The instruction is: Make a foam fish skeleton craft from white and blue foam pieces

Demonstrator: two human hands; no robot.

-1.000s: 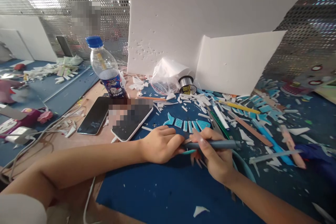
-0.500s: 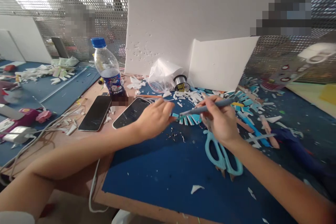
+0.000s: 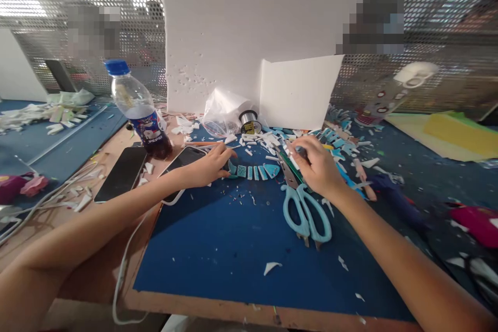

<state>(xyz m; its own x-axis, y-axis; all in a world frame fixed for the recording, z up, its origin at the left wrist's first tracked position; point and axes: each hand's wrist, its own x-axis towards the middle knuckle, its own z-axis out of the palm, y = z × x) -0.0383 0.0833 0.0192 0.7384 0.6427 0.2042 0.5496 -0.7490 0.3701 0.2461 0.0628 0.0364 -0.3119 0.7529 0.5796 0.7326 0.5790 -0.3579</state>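
Several small blue pieces (image 3: 256, 172) lie in a curved row on the dark blue mat (image 3: 218, 259). At the row's left end, my left hand (image 3: 212, 166) touches a teal piece (image 3: 232, 168) with its fingertips, beside a phone. My right hand (image 3: 317, 163) is closed around a dark pen-like tool (image 3: 301, 151), right of the row and above the scissors. The light blue scissors (image 3: 305, 212) lie with their handles toward me, the blades beside my right hand.
A Pepsi bottle (image 3: 142, 119) stands at the left behind two phones, one a black phone (image 3: 121, 174). A wire spool (image 3: 249, 122) and a plastic bag (image 3: 223, 111) sit before a white foam board (image 3: 249, 26). Scraps and a cup (image 3: 383, 98) are at the right.
My hands have moved apart. The left has come down to the row's left end; the right has turned the tool away from the row. The view has shifted right.
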